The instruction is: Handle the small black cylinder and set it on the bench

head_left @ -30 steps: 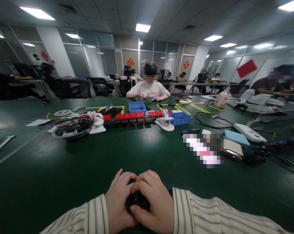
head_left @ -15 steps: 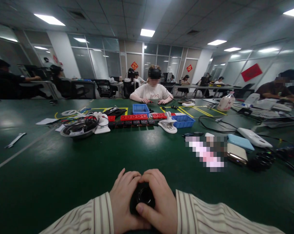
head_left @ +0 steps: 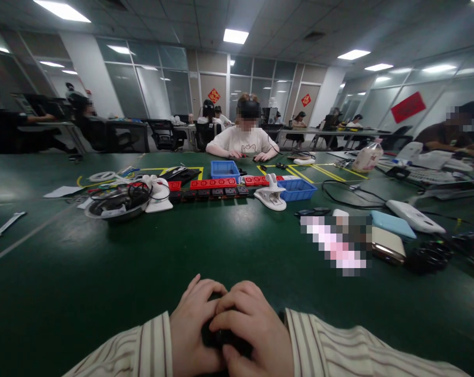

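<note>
At the near edge of the green table, both hands close around a glossy black object (head_left: pixel 210 335) with a rounded look. Most of it is covered, so its kind cannot be told. My left hand (head_left: pixel 192 322) wraps its left side, fingers curled over the far edge. From the right, my right hand (head_left: pixel 258 327) grips it, the fingers bent across its top and the thumb low in front. The fingertips of the two hands come close together at the far side.
Across the green table (head_left: pixel 174 251) lie a metal bowl (head_left: pixel 121 213) of cables, red power strips (head_left: pixel 213 183), blue trays (head_left: pixel 300 193), a white clip (head_left: pixel 271 198) and a wrench (head_left: pixel 7 225). Phones and a cream case (head_left: pixel 388 243) sit right. A person (head_left: pixel 243 141) works opposite.
My right hand's fingers have moved across the top of the black object, covering its round opening. My left hand keeps its hold. The camera view has shifted slightly.
</note>
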Demonstrator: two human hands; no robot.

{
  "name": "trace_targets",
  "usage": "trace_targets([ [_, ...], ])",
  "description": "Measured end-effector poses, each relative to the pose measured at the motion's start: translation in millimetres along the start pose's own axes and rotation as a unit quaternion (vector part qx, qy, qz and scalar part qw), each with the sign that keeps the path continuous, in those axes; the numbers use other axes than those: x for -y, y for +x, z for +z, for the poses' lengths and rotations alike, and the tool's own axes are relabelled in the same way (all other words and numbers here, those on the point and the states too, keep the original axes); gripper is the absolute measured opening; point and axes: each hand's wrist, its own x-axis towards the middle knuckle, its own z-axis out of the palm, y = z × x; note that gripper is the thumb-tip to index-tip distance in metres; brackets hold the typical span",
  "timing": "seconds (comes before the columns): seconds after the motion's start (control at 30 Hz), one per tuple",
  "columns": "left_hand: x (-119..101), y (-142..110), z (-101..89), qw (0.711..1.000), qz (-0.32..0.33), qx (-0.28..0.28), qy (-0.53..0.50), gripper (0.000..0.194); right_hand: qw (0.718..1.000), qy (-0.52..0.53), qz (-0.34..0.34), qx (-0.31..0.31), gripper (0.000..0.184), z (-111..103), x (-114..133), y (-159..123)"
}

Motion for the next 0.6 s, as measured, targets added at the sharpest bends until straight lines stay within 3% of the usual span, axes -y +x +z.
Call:
trace_targets([
  [0.1, 1, 0, -0.8, 1.0, 0.003, 0.007, -0.004, 0.027, 0.998, 0.011, -0.056, 0.033, 0.02, -1, -1, 2],
  [0.27, 8, -2, 6.0, 1.0, 0.02, -0.01, 0.01, 0.047, 0.993, 0.03, -0.114, -0.014, 0.024, 8, -7, 0],
  [0.53, 8, -7, 14.6, 0.997, 0.014, -0.062, 0.03, 0.083, 0.999, -0.014, 0.017, -0.046, 0.047, 3, -6, -4],
  [0.6, 6, -6, 14.4, 0.997, 0.011, -0.064, 0.038, 0.083, 0.997, -0.03, 0.049, -0.055, 0.054, 3, -6, -4],
])
